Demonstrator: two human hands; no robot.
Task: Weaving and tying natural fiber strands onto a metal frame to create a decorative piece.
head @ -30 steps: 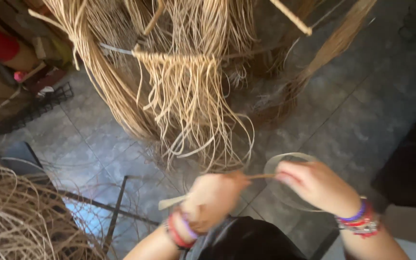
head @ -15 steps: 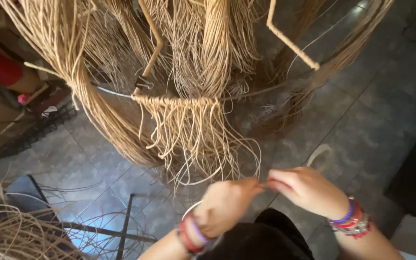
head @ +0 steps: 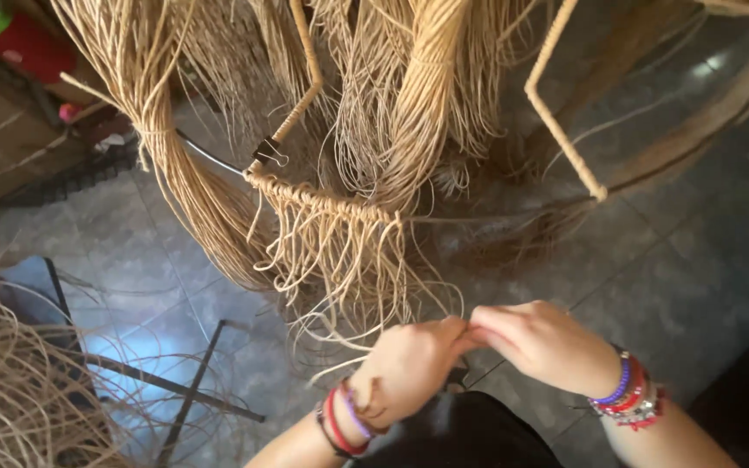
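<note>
My left hand (head: 409,368) and my right hand (head: 543,342) meet fingertip to fingertip low in the head view, both pinching a thin tan fibre strand (head: 459,328). Just above them hangs a fringe of knotted tan strands (head: 340,251) tied along a curved wrapped frame bar (head: 305,195). A black binder clip (head: 268,152) grips that bar at its left end. Both wrists carry red and purple bracelets.
Thick bundles of tan fibre (head: 418,95) hang from above. A second wrapped frame rod (head: 556,113) slants at the right. A loose heap of fibre (head: 10,390) lies at the lower left beside a black metal frame (head: 175,390). Grey tiled floor (head: 687,260) lies underneath.
My hands have drawn together until the fingertips touch on the strand. The view has tilted up, so the fringe and frame sit lower and closer to my hands.
</note>
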